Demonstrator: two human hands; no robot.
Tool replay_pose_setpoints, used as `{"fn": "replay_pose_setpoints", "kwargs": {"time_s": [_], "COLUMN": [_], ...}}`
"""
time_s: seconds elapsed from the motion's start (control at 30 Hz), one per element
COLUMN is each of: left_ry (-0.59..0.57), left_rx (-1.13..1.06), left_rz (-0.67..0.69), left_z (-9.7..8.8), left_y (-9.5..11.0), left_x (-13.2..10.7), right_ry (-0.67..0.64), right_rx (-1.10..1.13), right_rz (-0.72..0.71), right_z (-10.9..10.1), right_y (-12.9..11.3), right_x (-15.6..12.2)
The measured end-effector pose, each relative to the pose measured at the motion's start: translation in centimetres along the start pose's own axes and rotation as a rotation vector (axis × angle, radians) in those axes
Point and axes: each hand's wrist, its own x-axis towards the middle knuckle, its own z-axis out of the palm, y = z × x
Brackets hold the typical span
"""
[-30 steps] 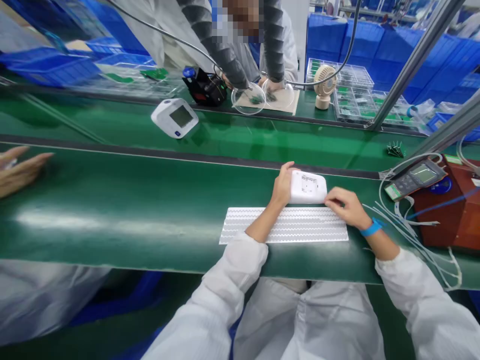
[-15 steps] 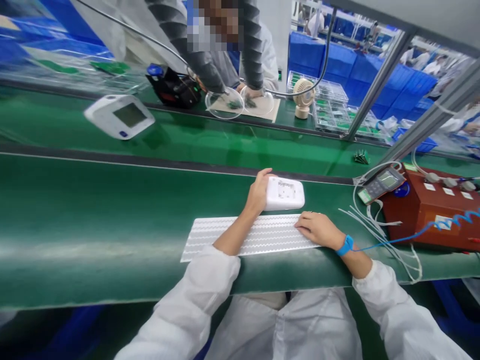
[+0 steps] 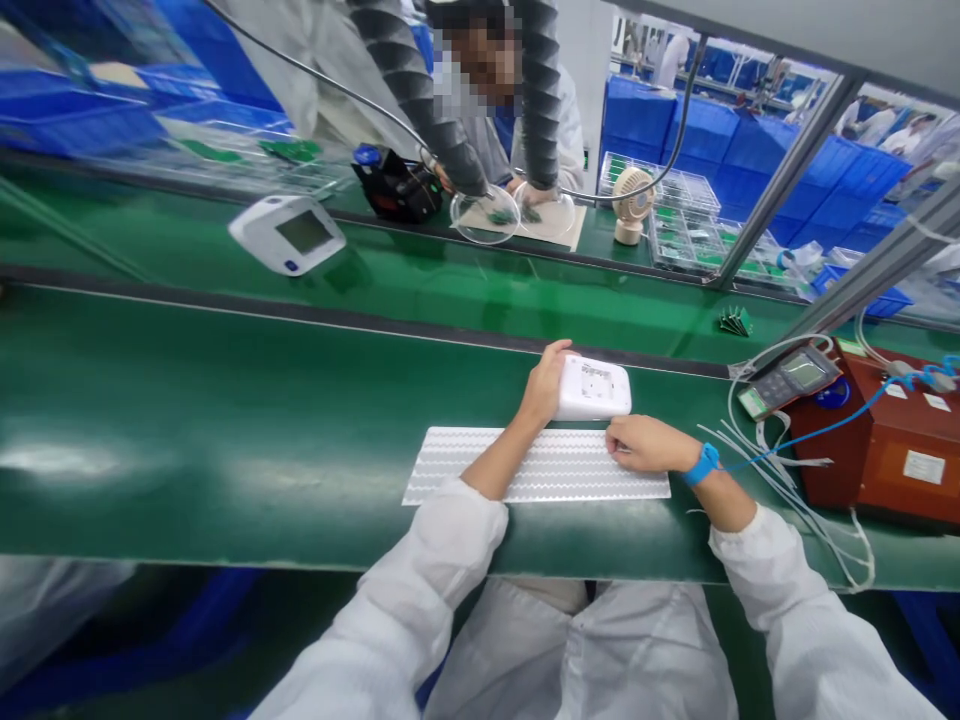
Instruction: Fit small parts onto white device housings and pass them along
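Note:
My left hand (image 3: 543, 385) is closed around the left end of a white plastic device (image 3: 596, 390) lying on the green bench. A square patch with dark marks shows on the device's upper face. Just nearer to me lies a sheet of white stickers (image 3: 457, 465), printed in wavy-edged rows and partly under my left forearm. Over its right end is my right hand (image 3: 649, 443), its fingers curled and pinched together at the sheet's surface. Whatever is between those fingertips is hidden. A blue wrist strap (image 3: 703, 465) with a coiled cord circles my right wrist.
Right of me stand a brown box (image 3: 885, 440), a handheld meter (image 3: 795, 380) and loose pale tubes. Across the raised green strip are a white monitor (image 3: 289, 235), a small fan (image 3: 631, 205) and small circuit boards (image 3: 736, 321). A co-worker (image 3: 559, 120) works beneath two black ducts.
My right hand's fingers have curled in, where they lay flatter on the sheet before. My left hand still holds the device. The whole view has shifted slightly.

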Motion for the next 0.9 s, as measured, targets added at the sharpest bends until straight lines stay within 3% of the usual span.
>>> {"fn": "replay_pose_setpoints", "kwargs": {"time_s": [0.23, 0.37, 0.5, 0.7, 0.9], "left_ry": [-0.003, -0.022, -0.03, -0.022, -0.029], "left_rx": [-0.021, -0.012, -0.004, 0.003, 0.016], "left_rz": [0.004, -0.031, -0.048, -0.031, -0.053], "left_z": [0.3, 0.3, 0.2, 0.1, 0.1], "left_y": [0.8, 1.9, 2.6, 3.0, 3.2], "left_x": [-0.2, -0.5, -0.7, -0.8, -0.9], "right_ry": [0.055, 0.321, 0.523, 0.441, 0.422], "right_rx": [0.375, 0.47, 0.382, 0.401, 0.394], "right_rz": [-0.064, -0.081, -0.123, -0.14, -0.112], "right_z": [-2.1, -3.5, -3.8, -3.1, -3.2], "right_y": [1.0, 0.6, -0.1, -0.2, -0.4], "right_x": [-1.2, -0.4, 2.8, 6.8, 6.9]}}
